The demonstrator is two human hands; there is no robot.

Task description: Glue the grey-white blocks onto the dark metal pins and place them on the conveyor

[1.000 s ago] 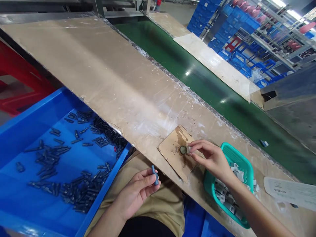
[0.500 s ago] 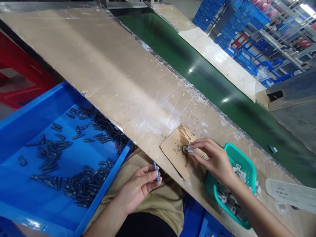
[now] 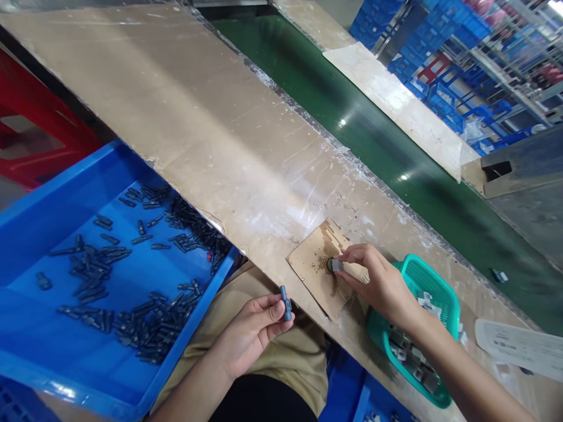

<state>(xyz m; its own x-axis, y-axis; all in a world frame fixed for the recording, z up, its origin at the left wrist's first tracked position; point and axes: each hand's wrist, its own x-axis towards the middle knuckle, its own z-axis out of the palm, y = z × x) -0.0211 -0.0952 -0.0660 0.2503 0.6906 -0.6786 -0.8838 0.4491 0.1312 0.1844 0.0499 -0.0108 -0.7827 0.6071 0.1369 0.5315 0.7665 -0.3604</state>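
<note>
My left hand pinches a small dark blue stepped rod-like part between thumb and fingers, above my lap. At the right, my right hand grips a small grey block-like piece by its end. That piece meets a small round dark spot or cup on a square of stained cardboard; the exact contact cannot be made out. Beside my right forearm stands a green basket holding several similar grey pieces.
A blue tray with many dark stepped parts stands at the left, against the table edge. Beyond the brown tabletop runs a green conveyor belt. A white labelled sheet lies at the right.
The grey piece in my right hand has tilted and shifted slightly left over the round spot. My left hand has turned its part a little more upright. The view has shifted slightly.
</note>
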